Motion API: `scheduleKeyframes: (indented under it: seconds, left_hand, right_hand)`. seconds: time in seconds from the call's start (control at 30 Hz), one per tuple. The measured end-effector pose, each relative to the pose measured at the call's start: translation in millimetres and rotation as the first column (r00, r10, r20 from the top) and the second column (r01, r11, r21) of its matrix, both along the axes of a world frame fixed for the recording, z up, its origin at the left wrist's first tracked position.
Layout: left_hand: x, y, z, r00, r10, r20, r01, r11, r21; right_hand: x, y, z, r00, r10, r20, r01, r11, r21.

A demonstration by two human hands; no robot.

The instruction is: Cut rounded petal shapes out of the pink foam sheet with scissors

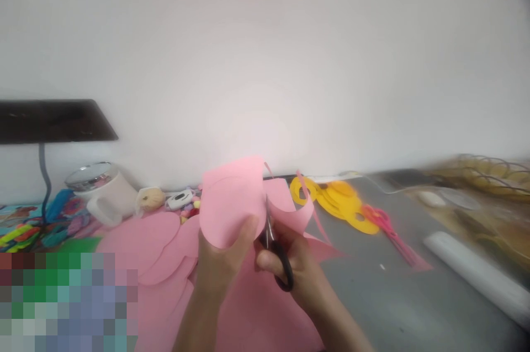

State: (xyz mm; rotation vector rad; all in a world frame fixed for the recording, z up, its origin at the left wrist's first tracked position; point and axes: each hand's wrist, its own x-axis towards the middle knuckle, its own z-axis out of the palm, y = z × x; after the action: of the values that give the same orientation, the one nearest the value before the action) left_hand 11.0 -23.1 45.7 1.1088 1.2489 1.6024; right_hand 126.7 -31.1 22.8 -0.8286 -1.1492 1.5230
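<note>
My left hand [223,264] grips a sheet of pink paper [232,203] from below, with the thumb across its front. A curved outline shows on the sheet, and its lower edge is cut round. In my right hand [293,264] is a pair of scissors with black handles [284,266]. The blades stand upright at the right edge of the paper, and a curling pink offcut [298,217] hangs to their right. Several rounded pink paper pieces [136,239] lie overlapping to the left of my hands. More pink paper [256,308] lies beneath my wrists.
Yellow paper rings [343,200] and pink-handled scissors [391,230] lie to the right. A white roll [476,269] is farther right, near a blurred wire basket [492,175]. At left stand a white mug [114,200] and a dark panel [53,120] with a cable.
</note>
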Motion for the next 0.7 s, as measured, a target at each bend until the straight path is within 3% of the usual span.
scheduleKeyframes:
  seconds: [0.47,0.63,0.7]
  left_hand:
    - [-5.8,7.2,-10.4,0.997,-0.075,0.018,0.073,0.992,0.108]
    - [-7.0,7.3,-10.4,0.980,-0.186,0.071,0.180,0.980,0.079]
    - [-7.6,7.8,-11.1,0.983,-0.174,0.067,0.170,0.983,0.065]
  right_hand:
    - [-0.7,-1.1,2.7,1.000,0.000,-0.019,0.000,1.000,0.003]
    - [-0.3,-1.4,3.4,1.000,-0.002,0.005,0.001,0.999,0.039]
    - [-0.4,-1.1,2.0,1.000,0.000,-0.004,0.000,1.000,0.030]
